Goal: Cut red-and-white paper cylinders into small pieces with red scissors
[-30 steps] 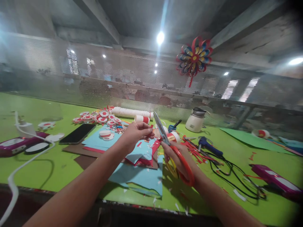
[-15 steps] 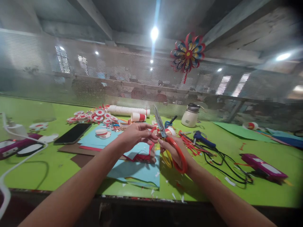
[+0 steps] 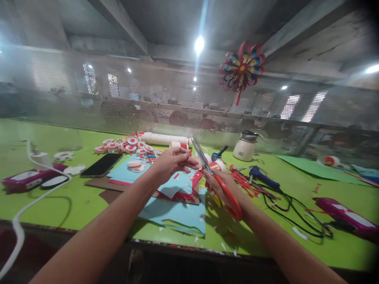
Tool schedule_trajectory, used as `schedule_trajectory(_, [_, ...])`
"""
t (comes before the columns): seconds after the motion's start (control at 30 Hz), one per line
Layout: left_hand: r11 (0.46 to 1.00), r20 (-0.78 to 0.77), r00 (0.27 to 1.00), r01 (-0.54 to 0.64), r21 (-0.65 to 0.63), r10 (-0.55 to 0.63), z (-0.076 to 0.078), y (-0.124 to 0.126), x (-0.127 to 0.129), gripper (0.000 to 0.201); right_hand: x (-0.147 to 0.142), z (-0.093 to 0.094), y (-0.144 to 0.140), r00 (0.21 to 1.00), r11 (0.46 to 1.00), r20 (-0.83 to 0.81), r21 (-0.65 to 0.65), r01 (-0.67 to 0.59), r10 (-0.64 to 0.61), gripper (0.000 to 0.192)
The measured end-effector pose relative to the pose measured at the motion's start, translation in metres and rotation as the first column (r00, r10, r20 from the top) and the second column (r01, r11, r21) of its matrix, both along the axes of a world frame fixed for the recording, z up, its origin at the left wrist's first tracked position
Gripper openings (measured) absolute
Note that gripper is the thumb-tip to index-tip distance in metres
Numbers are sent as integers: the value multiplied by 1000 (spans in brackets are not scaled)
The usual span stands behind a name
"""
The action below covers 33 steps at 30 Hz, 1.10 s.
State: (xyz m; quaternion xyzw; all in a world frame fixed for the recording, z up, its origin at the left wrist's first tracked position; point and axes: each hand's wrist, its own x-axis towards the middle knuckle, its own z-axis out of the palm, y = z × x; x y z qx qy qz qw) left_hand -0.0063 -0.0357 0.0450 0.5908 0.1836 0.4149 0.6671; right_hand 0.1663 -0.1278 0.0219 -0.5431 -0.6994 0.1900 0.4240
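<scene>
My right hand [image 3: 220,183] grips a pair of scissors [image 3: 227,193] with one orange and one yellow handle loop. Their steel blades point up and away from me, nearly together. Close to the blades, on their left, is my left hand [image 3: 173,162], its fingers loosely stretched and apart, with nothing visible in them. Under it lies a stack of light blue paper [image 3: 170,185] and red paper. A small red scrap [image 3: 177,176] shows just below the fingers, against the blue sheet.
White-and-red discs [image 3: 130,144] are heaped at the back left, beside a long white roll [image 3: 166,139]. A phone [image 3: 102,165] lies on the left. On the right are a blue glue gun [image 3: 263,177] with black cable, a purple box [image 3: 346,215] and a cream jug [image 3: 245,146].
The red piece between my left fingers has left them, and the fingers have loosened. The scissors have come slightly away from the left hand. The view has turned a little left.
</scene>
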Motion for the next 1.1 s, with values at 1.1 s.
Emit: schedule_trajectory(1.1, [871, 117, 867, -468, -148, 485, -17, 50, -11, 18, 23, 0, -8, 511, 950, 856, -96, 297, -73, 36])
